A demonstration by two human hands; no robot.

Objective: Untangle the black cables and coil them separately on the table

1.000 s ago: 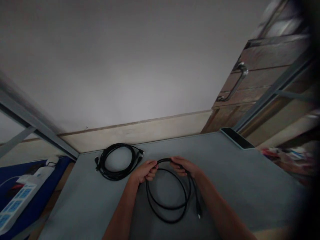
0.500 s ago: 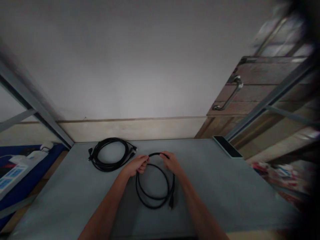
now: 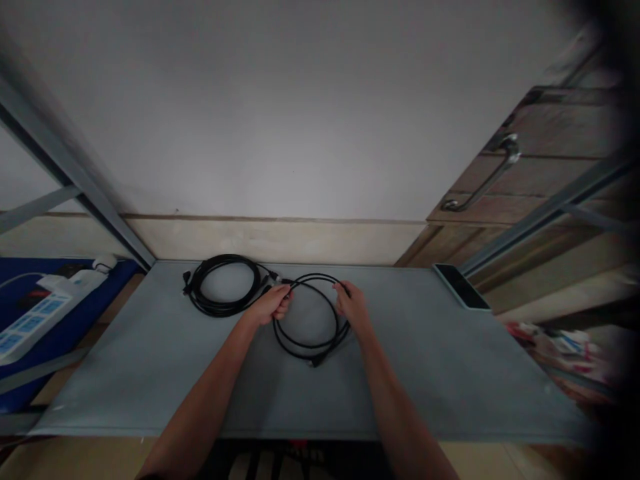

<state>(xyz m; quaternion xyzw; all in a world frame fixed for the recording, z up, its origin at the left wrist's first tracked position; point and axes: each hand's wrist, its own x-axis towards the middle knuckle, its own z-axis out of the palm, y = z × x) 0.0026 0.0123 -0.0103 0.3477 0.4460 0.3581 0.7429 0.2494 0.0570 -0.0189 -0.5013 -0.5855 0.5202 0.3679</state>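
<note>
Two bare hands hold one loosely coiled thin black cable (image 3: 307, 320) on a grey table top (image 3: 440, 373). The left hand (image 3: 273, 305) is closed around the coil's left edge, fingers curled under, and the right hand (image 3: 351, 303) pinches the coil's upper right edge. The loops lie flat on the surface between both hands, with a plug end poking out at the near side. Just left of the left hand lies a second, thicker coil of black cable (image 3: 223, 285), its connector touching or almost touching the held one. A white power strip (image 3: 35, 320) rests on blue cloth far left, and a dark phone (image 3: 461, 285) lies near the table's right corner.
</note>
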